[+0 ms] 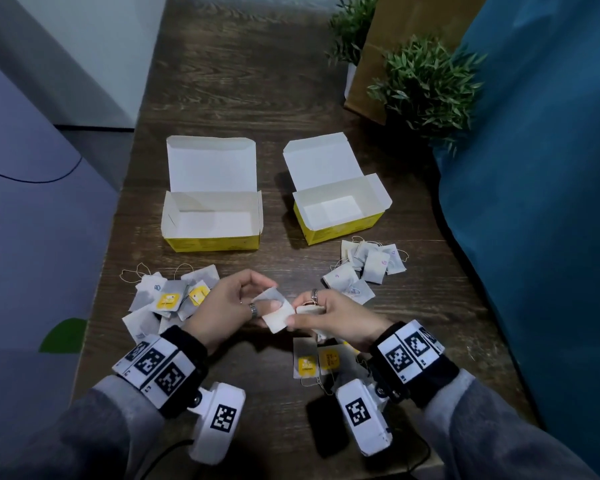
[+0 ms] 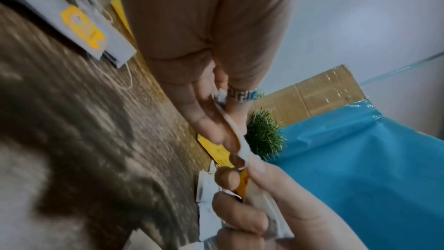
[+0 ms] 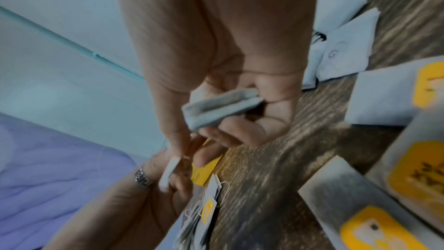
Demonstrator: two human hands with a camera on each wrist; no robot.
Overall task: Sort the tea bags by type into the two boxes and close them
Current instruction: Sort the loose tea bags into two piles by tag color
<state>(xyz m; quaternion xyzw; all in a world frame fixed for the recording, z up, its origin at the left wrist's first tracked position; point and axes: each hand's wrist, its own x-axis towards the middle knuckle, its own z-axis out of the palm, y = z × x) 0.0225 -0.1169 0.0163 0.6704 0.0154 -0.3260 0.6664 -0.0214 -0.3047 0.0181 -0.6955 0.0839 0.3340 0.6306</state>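
Note:
Two open yellow boxes stand side by side, the left box [image 1: 211, 216] and the right box [image 1: 340, 211], both showing bare white insides. Over the table's middle, my left hand [image 1: 265, 294] and right hand [image 1: 297, 311] each pinch an end of one plain white tea bag [image 1: 278, 318]. The left wrist view shows that tea bag [image 2: 240, 140] edge-on between my left hand's [image 2: 223, 121] thumb and finger. My right hand [image 3: 190, 153] also keeps a second, folded tea bag [image 3: 216, 107] tucked in its palm while its fingertips pinch the shared tea bag [image 3: 168, 172].
A mixed pile with yellow-tagged bags [image 1: 167, 301] lies left of my hands. Plain white bags [image 1: 366, 268] lie in front of the right box. Yellow-tagged bags [image 1: 314, 362] lie under my right wrist. Potted plants [image 1: 426, 84], a cardboard box and blue sheeting stand at the right.

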